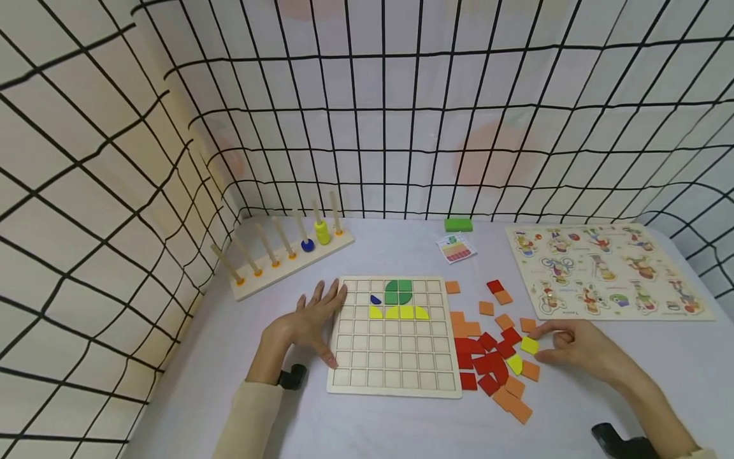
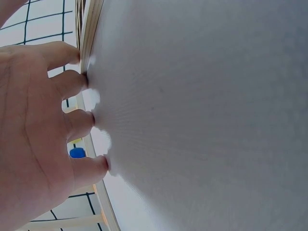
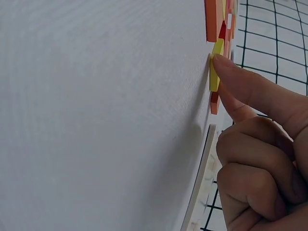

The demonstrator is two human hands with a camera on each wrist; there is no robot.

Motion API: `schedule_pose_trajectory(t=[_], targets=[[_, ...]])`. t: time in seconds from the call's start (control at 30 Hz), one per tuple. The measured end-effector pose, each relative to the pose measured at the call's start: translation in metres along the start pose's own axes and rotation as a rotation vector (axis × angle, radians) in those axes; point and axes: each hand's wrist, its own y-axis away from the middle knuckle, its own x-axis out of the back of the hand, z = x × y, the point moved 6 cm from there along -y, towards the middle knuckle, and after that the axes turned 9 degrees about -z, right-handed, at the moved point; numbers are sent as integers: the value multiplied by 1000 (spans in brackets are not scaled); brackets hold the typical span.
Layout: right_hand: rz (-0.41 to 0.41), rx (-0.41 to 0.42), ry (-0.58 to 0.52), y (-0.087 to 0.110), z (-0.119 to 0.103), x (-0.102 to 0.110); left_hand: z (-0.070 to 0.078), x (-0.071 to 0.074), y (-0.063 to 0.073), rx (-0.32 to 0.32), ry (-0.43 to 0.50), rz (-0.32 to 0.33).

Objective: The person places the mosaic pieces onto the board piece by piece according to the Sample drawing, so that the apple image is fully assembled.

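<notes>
My left hand (image 1: 306,324) lies with spread fingers along the left edge of the white grid board (image 1: 395,379), its thumb at the lower part of that edge. On the board sit green pieces (image 1: 398,292), a row of yellow pieces (image 1: 406,312) and a small dark blue piece (image 1: 375,299). To the right of the board, my right hand (image 1: 579,349) pinches a small yellow tile (image 1: 529,345) between thumb and forefinger, the other fingers curled in. In the right wrist view the thumb presses the edge of the yellow tile (image 3: 216,72), close over the white tabletop.
Loose red pieces (image 1: 483,364) and orange squares (image 1: 514,387) lie beside the board, with another yellow piece (image 1: 514,364). A pattern card (image 1: 456,248) and green block (image 1: 458,225) are behind. A peg stand (image 1: 287,266) is back left, a picture puzzle (image 1: 610,271) right. Black mesh surrounds the table.
</notes>
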Motion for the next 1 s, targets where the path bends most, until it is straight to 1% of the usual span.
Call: schedule_pose_trajectory(t=[0.13, 0.27, 0.37, 0.47, 0.53, 0.63, 0.73, 0.8, 0.9, 1.0], targets=[[6, 20, -10, -2, -1, -1, -1, 0, 0, 1, 3, 3], [14, 34, 3, -4, -4, -3, -3, 0, 1, 4, 7, 0], [35, 21, 25, -3, -8, -1, -3, 1, 2, 1, 9, 0], [65, 9, 43, -3, -14, 1, -3, 2, 3, -5, 11, 1], [76, 14, 52, -6, -23, 1, -3, 2, 4, -2, 8, -4], [61, 49, 36, -19, -48, -8, -3, 2, 4, 0, 6, -5], [32, 89, 29, -36, -84, -26, -3, 1, 3, 0, 0, -7], [29, 112, 33, -49, -110, -39, -3, 1, 2, -2, -1, -5], [16, 182, 46, -69, -148, -60, -2, 1, 1, -2, -3, -7], [-8, 262, 49, -89, -179, -82, -1, 0, 0, 2, -1, -11]])
